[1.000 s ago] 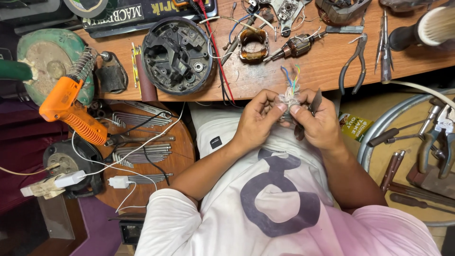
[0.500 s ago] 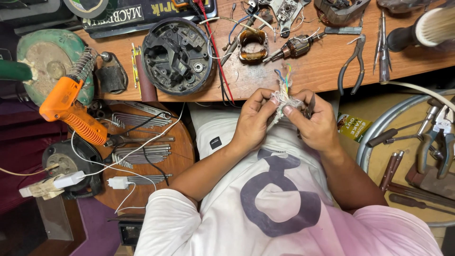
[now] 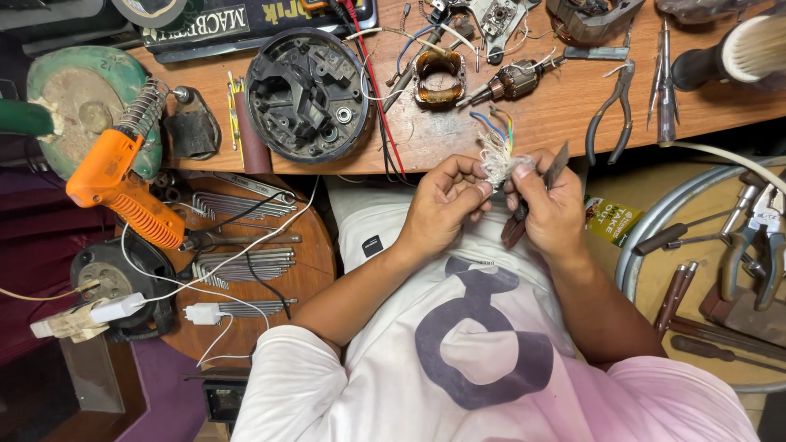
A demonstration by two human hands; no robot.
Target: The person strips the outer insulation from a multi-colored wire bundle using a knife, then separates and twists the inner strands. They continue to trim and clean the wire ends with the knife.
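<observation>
Both hands have risen slightly toward the worktop (image 3: 573, 115): left hand (image 3: 442, 205) fingers pinch the wire bundle (image 3: 495, 155), right hand (image 3: 548, 205) grips it plus a cutter (image 3: 516, 225).

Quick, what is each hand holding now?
Left hand: closed on the wire bundle.
Right hand: pinches the same bundle, also holding a small tool.
</observation>
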